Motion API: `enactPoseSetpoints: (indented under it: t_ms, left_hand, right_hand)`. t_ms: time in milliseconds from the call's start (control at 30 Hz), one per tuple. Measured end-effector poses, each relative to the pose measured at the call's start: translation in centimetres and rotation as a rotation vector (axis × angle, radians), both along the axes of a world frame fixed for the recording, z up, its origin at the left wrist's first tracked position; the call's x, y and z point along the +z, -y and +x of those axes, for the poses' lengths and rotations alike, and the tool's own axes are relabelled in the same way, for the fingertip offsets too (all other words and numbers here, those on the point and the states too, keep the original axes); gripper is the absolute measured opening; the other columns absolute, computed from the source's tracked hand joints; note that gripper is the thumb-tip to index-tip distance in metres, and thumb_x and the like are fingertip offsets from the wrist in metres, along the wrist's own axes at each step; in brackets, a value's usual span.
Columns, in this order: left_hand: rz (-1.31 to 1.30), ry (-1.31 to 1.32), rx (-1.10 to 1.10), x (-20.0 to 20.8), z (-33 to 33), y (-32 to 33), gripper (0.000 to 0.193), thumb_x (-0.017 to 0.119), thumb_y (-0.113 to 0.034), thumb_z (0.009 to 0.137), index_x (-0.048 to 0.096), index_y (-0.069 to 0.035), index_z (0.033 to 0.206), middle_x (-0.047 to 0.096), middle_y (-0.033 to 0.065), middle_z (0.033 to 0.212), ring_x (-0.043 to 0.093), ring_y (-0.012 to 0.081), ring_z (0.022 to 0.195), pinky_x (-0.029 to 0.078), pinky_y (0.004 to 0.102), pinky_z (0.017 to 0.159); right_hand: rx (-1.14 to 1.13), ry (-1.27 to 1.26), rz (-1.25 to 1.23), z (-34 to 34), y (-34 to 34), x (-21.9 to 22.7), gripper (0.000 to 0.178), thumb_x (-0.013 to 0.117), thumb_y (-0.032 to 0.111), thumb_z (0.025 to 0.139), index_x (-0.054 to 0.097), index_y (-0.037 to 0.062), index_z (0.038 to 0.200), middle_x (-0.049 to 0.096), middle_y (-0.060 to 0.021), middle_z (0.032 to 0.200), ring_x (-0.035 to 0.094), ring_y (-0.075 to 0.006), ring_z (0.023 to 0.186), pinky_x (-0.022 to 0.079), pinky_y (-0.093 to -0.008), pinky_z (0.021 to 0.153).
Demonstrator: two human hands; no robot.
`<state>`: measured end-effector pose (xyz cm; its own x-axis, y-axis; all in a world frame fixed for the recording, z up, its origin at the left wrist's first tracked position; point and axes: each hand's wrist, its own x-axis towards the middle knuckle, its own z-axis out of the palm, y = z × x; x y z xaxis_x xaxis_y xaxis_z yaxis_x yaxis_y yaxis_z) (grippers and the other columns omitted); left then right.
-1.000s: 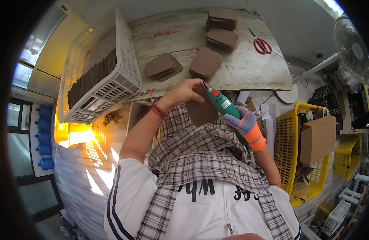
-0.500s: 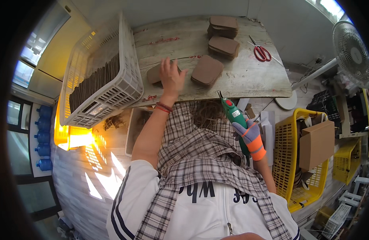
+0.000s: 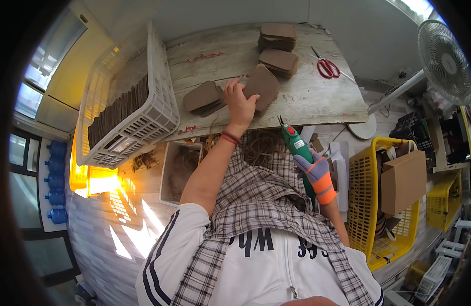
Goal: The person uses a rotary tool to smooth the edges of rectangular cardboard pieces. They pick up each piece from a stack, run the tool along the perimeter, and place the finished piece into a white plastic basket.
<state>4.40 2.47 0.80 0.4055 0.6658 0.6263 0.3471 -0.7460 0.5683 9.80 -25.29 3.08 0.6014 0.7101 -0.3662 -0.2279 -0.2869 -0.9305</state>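
Note:
My left hand [image 3: 239, 106] is at the left edge of a stack of brown rounded-rectangle pads [image 3: 262, 91]. Its thumb and fingers pinch the top pad, which sits turned on the pile. Left of that hand, a small fanned pile of similar pads [image 3: 204, 97] lies on the table. In a grey and orange glove, my right hand [image 3: 316, 171] grips green electric scissors [image 3: 296, 142] with a red button, held below the table's near edge, their dark pointed blades facing up. Two more stacks of pads, a far one [image 3: 277, 36] and a nearer one [image 3: 280, 61], stand farther back.
Red-handled scissors [image 3: 327, 68] lie at the right of the worn wooden table [image 3: 205, 38]. A white crate [image 3: 164, 97] filled with upright pads stands on the left. Under the table is a bin of brown scraps [image 3: 175, 173]. A yellow basket [image 3: 360, 204] and a fan [image 3: 443, 61] are to the right.
My left hand has moved right, from the small pile to the larger stack, whose top pad now sits more turned. The small pile is fanned out and uncovered. My right hand keeps its hold.

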Motion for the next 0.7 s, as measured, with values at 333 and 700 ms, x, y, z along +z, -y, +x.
enactPoseSetpoints:
  t_ms: [333, 700]
  left_hand:
    - [-1.431, 1.306, -0.643, 5.4, -0.1, 3.5, 0.026, 0.061, 0.0, 0.084, 0.052, -0.003, 0.109, 0.059, 0.0095, 0.113, 0.056, 0.0231, 0.106, 0.047, 0.0373, 0.094]
    - [-1.672, 1.522, -0.841, 4.4, 2.1, 5.4, 0.035, 0.06, -0.002, 0.085, 0.05, -0.004, 0.118, 0.057, 0.0093, 0.118, 0.054, 0.0257, 0.112, 0.044, 0.038, 0.099]
  right_hand:
    - [-0.102, 0.052, 0.131, -0.3, -1.9, 2.0, 0.036, 0.072, 0.024, 0.08, 0.056, 0.0004, 0.101, 0.058, -0.0011, 0.066, 0.053, -0.0065, 0.052, 0.042, -0.0202, 0.047]
    - [-0.149, 0.14, 0.166, -1.1, -3.4, 4.0, 0.037, 0.074, 0.022, 0.079, 0.056, 0.0008, 0.103, 0.06, -0.0005, 0.067, 0.054, -0.0055, 0.054, 0.042, -0.0194, 0.048]
